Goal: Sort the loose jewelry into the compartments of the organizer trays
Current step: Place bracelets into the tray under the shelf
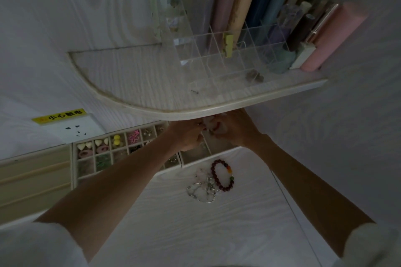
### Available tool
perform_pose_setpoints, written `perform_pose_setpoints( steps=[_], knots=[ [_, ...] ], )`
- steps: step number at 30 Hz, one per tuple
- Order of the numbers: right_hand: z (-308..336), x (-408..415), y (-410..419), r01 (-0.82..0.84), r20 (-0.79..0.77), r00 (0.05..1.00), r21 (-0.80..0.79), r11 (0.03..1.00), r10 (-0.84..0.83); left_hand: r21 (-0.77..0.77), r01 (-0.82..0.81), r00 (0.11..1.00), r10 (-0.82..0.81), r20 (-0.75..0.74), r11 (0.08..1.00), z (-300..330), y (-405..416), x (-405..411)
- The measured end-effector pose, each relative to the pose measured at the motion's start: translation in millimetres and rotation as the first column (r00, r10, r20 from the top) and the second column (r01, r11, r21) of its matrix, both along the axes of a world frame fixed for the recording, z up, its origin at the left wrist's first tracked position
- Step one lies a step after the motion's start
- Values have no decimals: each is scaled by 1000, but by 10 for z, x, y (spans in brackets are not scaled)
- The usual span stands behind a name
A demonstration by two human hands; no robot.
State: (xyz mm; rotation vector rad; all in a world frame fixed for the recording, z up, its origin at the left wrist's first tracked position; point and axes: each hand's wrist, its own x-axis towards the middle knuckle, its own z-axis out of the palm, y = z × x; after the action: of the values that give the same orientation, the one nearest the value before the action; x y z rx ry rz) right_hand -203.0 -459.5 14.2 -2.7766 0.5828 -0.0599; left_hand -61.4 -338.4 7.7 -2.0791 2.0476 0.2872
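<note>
My left hand and my right hand meet under the shelf edge, both closed on a small pale piece of jewelry with a red part; the shelf hides part of it. They hover over a beige organizer tray. Left of it, a gridded organizer tray holds hearts, yellow beads, a pink flower and green pieces. On the white table in front lie a dark red bead bracelet and a tangle of silver and clear chains.
A curved white shelf juts out above my hands and carries a clear acrylic organizer and coloured paper rolls. A wall socket with a yellow label sits at the left. A beige slotted ring tray lies far left.
</note>
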Motion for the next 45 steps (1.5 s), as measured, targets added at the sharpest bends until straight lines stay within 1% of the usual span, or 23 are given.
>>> perform_pose_setpoints(
  steps=[4,6,7,10,14,19,21,25,31,34,37,40,42,43,45],
  knots=[
    [78,-182,12,-6,-51,999,-163,987,-2,-45,-20,996,16,-91,999,51,44,1],
    [115,-217,48,-26,-110,994,-200,979,4,-83,26,990,-37,-134,996,102,66,-15],
    [120,-223,49,-26,-143,990,-207,978,-4,-92,64,988,-76,-133,994,125,68,-33],
    [113,-195,35,-7,-147,989,-197,980,-23,-60,136,989,-140,-57,989,150,53,-80],
    [110,-153,18,-4,-218,975,-235,972,-49,-29,112,994,-112,2,993,136,17,-127],
    [94,-169,-6,2,-249,967,-213,977,-56,46,-2,999,4,-50,999,64,-13,-91],
    [91,-186,-7,3,-264,963,-204,979,-58,61,-17,998,21,-60,998,31,-23,-84],
    [93,-202,10,6,-260,964,-181,983,-53,18,-10,996,12,-83,1000,42,-9,-115],
    [133,-179,41,4,-319,946,-169,986,-59,-44,-5,994,0,-109,999,113,51,-180],
    [186,-177,45,-2,-341,939,-166,986,-56,-34,-20,993,15,-119,999,139,61,-186],
    [298,-198,102,57,-333,938,-116,992,-93,-77,-60,980,44,-194,995,198,89,-178],
    [431,-376,289,140,-257,957,13,990,-132,-209,-141,954,76,-290,968,324,199,-268],
    [486,-586,445,210,-214,960,128,969,-180,-244,-227,922,128,-365,943,378,324,-339],
    [478,-683,513,246,-208,956,184,952,-208,-227,-273,898,162,-410,935,368,384,-365],
    [392,-826,650,319,-241,935,248,915,-261,-114,-325,846,235,-478,939,335,495,-424]
  ],
)
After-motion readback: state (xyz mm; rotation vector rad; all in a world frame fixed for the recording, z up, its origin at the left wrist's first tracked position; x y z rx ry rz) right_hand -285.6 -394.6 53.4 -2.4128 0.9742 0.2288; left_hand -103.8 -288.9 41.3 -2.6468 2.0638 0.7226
